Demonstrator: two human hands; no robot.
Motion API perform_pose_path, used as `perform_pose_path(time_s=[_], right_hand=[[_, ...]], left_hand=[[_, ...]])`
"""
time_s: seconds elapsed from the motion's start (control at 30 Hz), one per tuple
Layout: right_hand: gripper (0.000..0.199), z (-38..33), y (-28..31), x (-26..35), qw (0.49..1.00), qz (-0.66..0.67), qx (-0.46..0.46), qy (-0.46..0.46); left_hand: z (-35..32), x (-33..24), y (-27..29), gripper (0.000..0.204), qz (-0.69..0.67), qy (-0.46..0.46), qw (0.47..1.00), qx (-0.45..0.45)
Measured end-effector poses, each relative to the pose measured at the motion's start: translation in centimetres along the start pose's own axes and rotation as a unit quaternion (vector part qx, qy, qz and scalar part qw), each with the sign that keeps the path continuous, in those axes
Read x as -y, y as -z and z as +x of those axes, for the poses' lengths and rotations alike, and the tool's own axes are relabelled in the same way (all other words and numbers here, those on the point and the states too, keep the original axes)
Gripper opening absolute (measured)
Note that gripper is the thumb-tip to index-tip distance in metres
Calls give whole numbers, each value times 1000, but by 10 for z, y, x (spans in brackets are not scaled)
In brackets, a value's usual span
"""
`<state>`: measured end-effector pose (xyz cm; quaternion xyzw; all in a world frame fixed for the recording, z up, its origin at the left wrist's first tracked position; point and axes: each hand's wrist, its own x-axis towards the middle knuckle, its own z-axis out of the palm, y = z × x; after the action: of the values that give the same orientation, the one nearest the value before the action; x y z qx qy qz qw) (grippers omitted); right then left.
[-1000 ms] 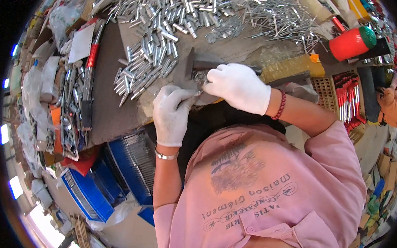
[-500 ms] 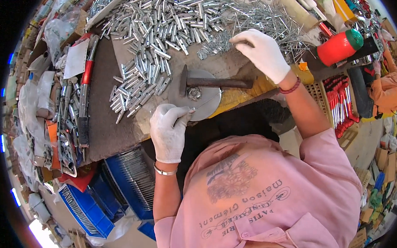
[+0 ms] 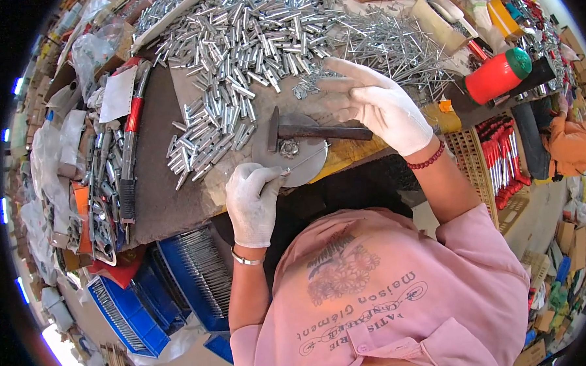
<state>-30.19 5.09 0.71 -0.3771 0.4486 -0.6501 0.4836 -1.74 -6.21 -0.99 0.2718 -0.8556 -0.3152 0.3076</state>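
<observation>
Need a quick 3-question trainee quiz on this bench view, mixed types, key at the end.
1. What is the left hand pinching?
2. True or false: the hammer lies partly over the round grey plate.
3. To the right of the right hand lies a red cylinder. What colour is its far end?
a) blue
b) green
c) yellow

Key:
1. A thin metal rod.
2. True.
3. b
</observation>
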Motion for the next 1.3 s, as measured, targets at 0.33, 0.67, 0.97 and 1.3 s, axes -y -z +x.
perform_pose_path(time_s=[0.33, 0.67, 0.97, 1.3], right_hand=[[34, 0, -13, 10, 948, 318, -15, 20], [22, 3, 5, 35, 969, -171, -174, 37], [13, 41, 16, -26, 679, -723, -87, 94], [15, 38, 21, -23, 734, -671, -99, 36]], left_hand=[[-2, 3, -3, 16, 8, -9, 1000, -5], [-2, 5, -4, 17, 7, -14, 1000, -12], [-2, 3, -4, 19, 9, -22, 1000, -14], [-3, 6, -3, 19, 9, -12, 1000, -10]])
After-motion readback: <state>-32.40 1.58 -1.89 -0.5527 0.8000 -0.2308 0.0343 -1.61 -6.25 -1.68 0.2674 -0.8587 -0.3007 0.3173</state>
